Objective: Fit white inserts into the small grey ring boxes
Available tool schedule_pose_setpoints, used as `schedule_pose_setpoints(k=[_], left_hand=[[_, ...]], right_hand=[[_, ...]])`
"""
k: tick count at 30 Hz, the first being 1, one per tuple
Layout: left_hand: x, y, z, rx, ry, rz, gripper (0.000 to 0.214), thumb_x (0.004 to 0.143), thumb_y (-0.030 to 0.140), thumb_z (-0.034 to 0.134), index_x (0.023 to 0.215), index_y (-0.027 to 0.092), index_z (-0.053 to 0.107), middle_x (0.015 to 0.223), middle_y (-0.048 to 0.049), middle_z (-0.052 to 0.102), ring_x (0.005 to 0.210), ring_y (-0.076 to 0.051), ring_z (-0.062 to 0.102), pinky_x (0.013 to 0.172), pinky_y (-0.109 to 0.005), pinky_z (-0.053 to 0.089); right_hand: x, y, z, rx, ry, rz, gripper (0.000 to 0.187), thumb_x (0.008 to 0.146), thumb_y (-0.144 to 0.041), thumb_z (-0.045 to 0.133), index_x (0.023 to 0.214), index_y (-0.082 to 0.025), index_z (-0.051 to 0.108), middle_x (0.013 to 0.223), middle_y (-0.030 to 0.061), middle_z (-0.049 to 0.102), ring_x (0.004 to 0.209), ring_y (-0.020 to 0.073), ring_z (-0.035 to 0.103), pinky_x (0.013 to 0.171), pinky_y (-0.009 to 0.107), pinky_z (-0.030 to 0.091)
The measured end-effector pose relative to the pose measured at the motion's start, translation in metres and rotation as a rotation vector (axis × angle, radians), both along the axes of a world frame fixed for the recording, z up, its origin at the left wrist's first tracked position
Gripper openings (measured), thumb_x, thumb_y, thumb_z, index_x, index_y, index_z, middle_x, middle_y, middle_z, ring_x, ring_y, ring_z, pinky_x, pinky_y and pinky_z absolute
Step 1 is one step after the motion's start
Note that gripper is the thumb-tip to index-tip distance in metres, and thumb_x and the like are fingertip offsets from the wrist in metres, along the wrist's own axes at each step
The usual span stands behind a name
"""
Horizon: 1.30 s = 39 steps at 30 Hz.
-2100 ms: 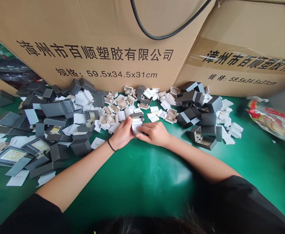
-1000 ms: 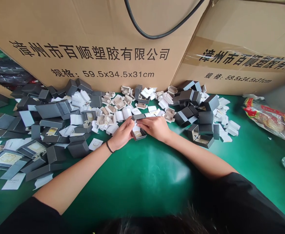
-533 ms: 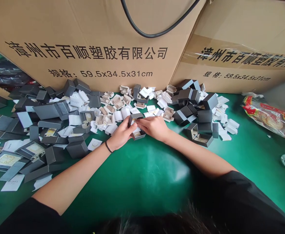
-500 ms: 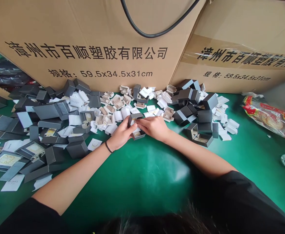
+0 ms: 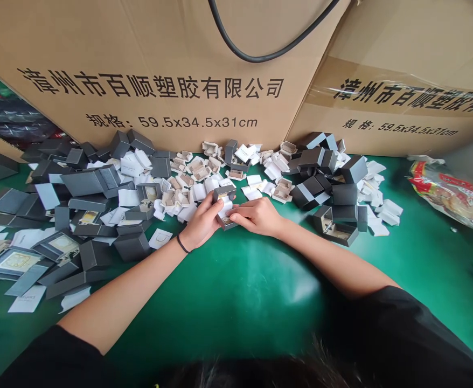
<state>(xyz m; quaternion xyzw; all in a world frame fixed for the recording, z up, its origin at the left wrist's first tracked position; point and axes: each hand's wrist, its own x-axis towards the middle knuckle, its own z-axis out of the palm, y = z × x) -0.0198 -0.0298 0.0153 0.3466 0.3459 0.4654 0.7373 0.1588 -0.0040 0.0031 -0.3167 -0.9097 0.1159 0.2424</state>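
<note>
A small dark grey jewelry box (image 5: 225, 192) stands with its lid up between my hands, over the green table (image 5: 236, 291). My left hand (image 5: 203, 221) is closed round its left side, the thumb lying on a white piece inside the lid. On the box's lower right part, my right hand (image 5: 259, 215) is closed with thumb and fingers pinched at the rim. What sits inside the lower half is partly hidden by the fingers. Just behind lie beige box inserts (image 5: 182, 196) and folded white cards (image 5: 253, 186).
Dark boxes (image 5: 85, 183), some of them open, and white papers are heaped at the left. Another heap of dark boxes (image 5: 315, 167) lies at the right. Large cartons (image 5: 159, 54) wall off the back, a black cable (image 5: 256, 58) hanging before them. A food packet (image 5: 454, 196) lies far right.
My right hand has shifted from the lid down to the lower right of the box. The white piece inside the lid now shows more. The whole view has moved slightly.
</note>
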Motion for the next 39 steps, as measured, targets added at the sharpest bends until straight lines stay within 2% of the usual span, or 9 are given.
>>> schedule_pose_setpoints(k=[6, 12, 18, 21, 26, 32, 39], left_hand=[[0.001, 0.0, -0.002, 0.01, 0.003, 0.009, 0.032, 0.081, 0.032, 0.062, 0.11, 0.022, 0.056, 0.114, -0.0061, 0.061, 0.106, -0.022, 0.057, 0.083, -0.032, 0.049], [-0.001, 0.0, -0.001, -0.013, -0.008, 0.015, 0.032, 0.08, 0.032, 0.062, 0.11, 0.022, 0.055, 0.109, -0.0059, 0.063, 0.105, -0.022, 0.058, 0.085, -0.035, 0.048], [-0.004, 0.0, -0.002, 0.002, -0.053, -0.028, 0.034, 0.081, 0.035, 0.061, 0.111, 0.021, 0.056, 0.112, -0.0068, 0.062, 0.106, -0.023, 0.058, 0.086, -0.035, 0.049], [-0.003, 0.0, -0.003, 0.022, -0.064, -0.01, 0.037, 0.082, 0.039, 0.058, 0.113, 0.02, 0.057, 0.116, -0.0079, 0.061, 0.11, -0.024, 0.055, 0.088, -0.035, 0.048], [-0.003, 0.001, -0.005, 0.006, -0.116, -0.042, 0.043, 0.084, 0.046, 0.054, 0.116, 0.018, 0.058, 0.121, -0.0092, 0.06, 0.118, -0.027, 0.051, 0.093, -0.037, 0.045], [-0.005, -0.001, -0.005, 0.004, -0.117, -0.081, 0.041, 0.086, 0.043, 0.053, 0.121, 0.022, 0.055, 0.123, -0.0075, 0.059, 0.118, -0.024, 0.051, 0.095, -0.036, 0.044], [-0.004, -0.002, 0.0, -0.004, -0.054, -0.053, 0.033, 0.084, 0.033, 0.059, 0.114, 0.021, 0.058, 0.115, -0.0075, 0.062, 0.11, -0.023, 0.056, 0.089, -0.034, 0.048]], right_hand=[[0.001, 0.002, 0.003, -0.098, -0.045, 0.033, 0.046, 0.096, -0.046, 0.032, 0.093, -0.021, 0.071, 0.072, 0.0022, 0.069, 0.059, 0.0097, 0.057, 0.053, 0.022, 0.029], [0.002, 0.0, 0.0, 0.032, -0.001, 0.016, 0.048, 0.096, -0.047, 0.032, 0.093, -0.022, 0.073, 0.067, 0.003, 0.069, 0.057, 0.0102, 0.057, 0.052, 0.024, 0.029], [0.002, -0.001, 0.002, 0.045, 0.022, 0.056, 0.045, 0.094, -0.049, 0.036, 0.092, -0.024, 0.073, 0.067, 0.0012, 0.069, 0.056, 0.0095, 0.058, 0.051, 0.023, 0.029], [0.0, -0.001, 0.003, 0.088, 0.034, -0.004, 0.05, 0.096, -0.049, 0.029, 0.104, -0.022, 0.07, 0.069, 0.0029, 0.069, 0.059, 0.0104, 0.059, 0.054, 0.023, 0.032], [-0.004, -0.006, 0.005, 0.009, -0.083, -0.142, 0.048, 0.097, -0.048, 0.026, 0.122, -0.024, 0.059, 0.082, 0.0028, 0.071, 0.061, 0.0112, 0.06, 0.054, 0.023, 0.031], [-0.006, -0.008, 0.01, -0.036, -0.178, -0.146, 0.045, 0.097, -0.046, 0.027, 0.126, -0.025, 0.054, 0.081, 0.0015, 0.071, 0.06, 0.0124, 0.06, 0.053, 0.024, 0.028], [-0.002, -0.005, -0.003, 0.093, -0.084, -0.064, 0.05, 0.098, -0.045, 0.022, 0.122, -0.019, 0.057, 0.073, 0.0028, 0.068, 0.057, 0.0106, 0.056, 0.052, 0.024, 0.031]])
